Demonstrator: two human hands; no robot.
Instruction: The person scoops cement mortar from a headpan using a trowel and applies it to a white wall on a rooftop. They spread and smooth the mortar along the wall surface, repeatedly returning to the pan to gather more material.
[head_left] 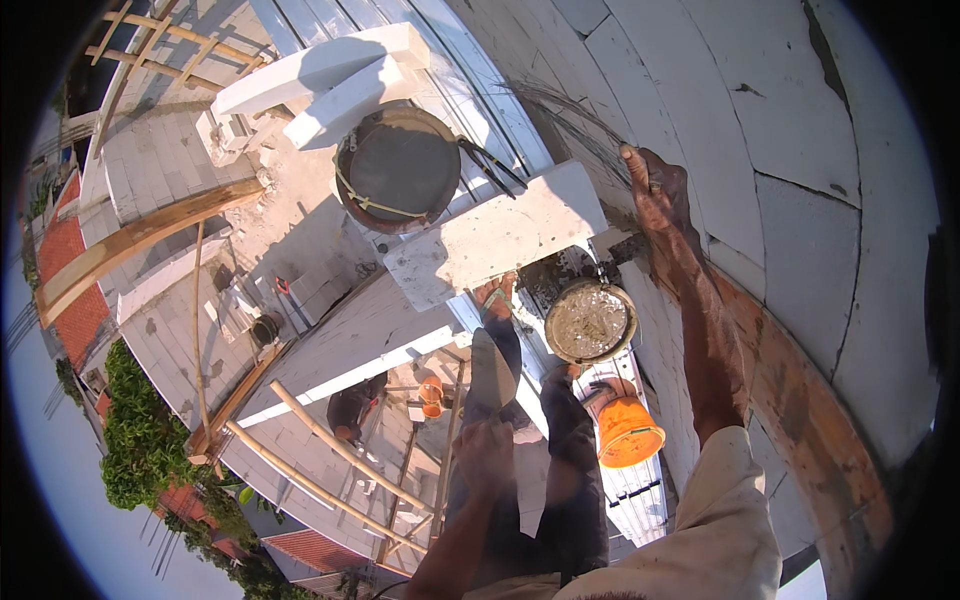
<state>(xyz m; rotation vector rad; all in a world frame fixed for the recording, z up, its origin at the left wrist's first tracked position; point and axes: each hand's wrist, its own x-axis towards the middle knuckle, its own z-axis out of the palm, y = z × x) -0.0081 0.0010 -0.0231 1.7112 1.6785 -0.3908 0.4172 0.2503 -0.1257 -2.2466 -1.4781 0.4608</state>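
Observation:
My left hand point(485, 455) is closed round the handle of a trowel point(492, 372), its broad grey blade pointing away from me above my legs. Stretched out along the block wall, my right hand point(660, 190) grips a bundle of thin dark strands point(575, 112), which fan out against the wall; their kind is unclear. Between the two hands lies a pale building block point(500, 235). A round bucket with wet grey mix point(590, 320) stands just below it, near my feet. Beyond the block sits a wide round tub point(400, 165) with black-handled pincers point(490, 168) beside it.
An orange bucket point(630, 435) stands on the metal planks to the right of my legs. More white blocks point(330, 75) lie at the far end. On the left the platform drops off to a lower level with bamboo poles point(340, 450) and a timber beam point(150, 240).

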